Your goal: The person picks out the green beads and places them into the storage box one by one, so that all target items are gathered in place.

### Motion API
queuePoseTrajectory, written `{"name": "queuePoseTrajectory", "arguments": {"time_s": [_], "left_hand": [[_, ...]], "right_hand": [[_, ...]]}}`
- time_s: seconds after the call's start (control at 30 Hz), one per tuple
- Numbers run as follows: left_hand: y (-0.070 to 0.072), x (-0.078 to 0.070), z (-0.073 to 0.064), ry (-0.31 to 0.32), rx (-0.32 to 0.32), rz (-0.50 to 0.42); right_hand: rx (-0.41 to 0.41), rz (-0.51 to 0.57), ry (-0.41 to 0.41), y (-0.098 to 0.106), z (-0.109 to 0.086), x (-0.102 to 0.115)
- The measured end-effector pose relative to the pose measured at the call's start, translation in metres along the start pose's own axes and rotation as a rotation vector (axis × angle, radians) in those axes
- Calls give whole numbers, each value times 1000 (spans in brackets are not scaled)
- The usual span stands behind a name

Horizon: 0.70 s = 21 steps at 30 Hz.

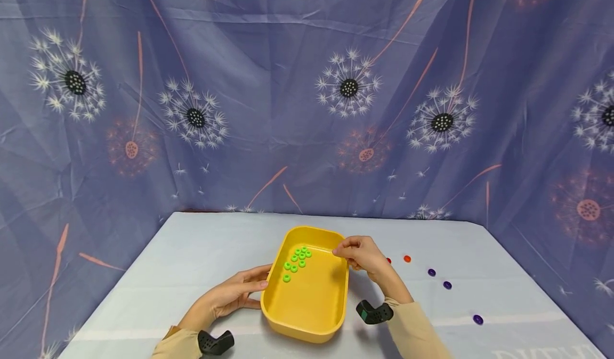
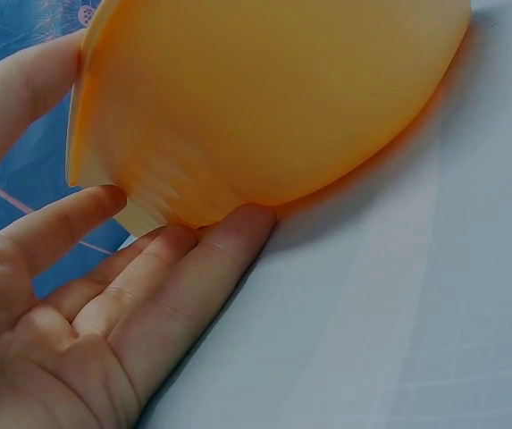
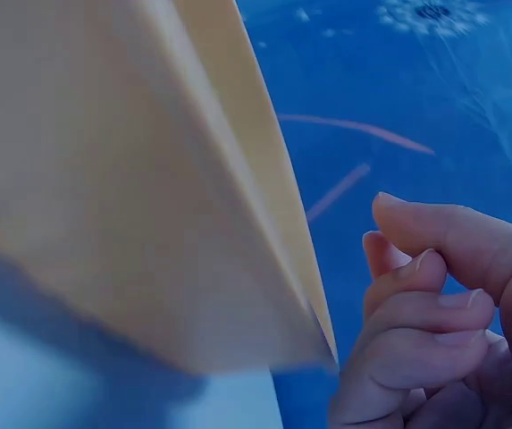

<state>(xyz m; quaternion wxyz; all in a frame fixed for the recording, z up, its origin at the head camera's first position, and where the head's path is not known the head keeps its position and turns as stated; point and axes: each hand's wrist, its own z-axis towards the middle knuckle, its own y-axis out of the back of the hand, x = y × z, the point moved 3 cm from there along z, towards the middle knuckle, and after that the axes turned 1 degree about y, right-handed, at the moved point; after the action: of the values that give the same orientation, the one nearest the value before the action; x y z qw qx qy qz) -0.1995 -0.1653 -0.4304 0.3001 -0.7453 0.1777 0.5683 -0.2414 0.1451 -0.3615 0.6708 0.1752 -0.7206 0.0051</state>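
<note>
We see a yellow tray [image 1: 307, 306] resting on the desk [image 1: 168, 274] between the two hands, its near end raised a little off the surface. The left hand [image 1: 232, 296] lies against the tray's left wall with the grip open: in the left wrist view the fingers [image 2: 193, 268] are straight, their tips touching the underside of the tray where it meets the desk, while the thumb reaches up along the rim. Nothing is enclosed in that hand.

The right hand [image 1: 362, 256] hovers at the tray's right rim near the far corner. Its fingers [image 3: 416, 304] are curled in toward the thumb, tips close together, just beside the rim; we cannot tell whether they pinch anything between them.

Inside the tray, a cluster of small green rings [image 1: 298, 260] sits toward the far left part of the floor. On the desk right of the tray lie loose rings: an orange one [image 1: 407, 259] nearest, then purple ones [image 1: 447, 284] farther out, well apart from each other.
</note>
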Motion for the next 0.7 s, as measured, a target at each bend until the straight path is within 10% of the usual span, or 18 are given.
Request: {"name": "queuePoseTrajectory", "arguments": {"time_s": [0.7], "left_hand": [[5, -2, 5, 5, 0, 37]], "right_hand": [[-138, -71, -110, 108, -101, -56]]}}
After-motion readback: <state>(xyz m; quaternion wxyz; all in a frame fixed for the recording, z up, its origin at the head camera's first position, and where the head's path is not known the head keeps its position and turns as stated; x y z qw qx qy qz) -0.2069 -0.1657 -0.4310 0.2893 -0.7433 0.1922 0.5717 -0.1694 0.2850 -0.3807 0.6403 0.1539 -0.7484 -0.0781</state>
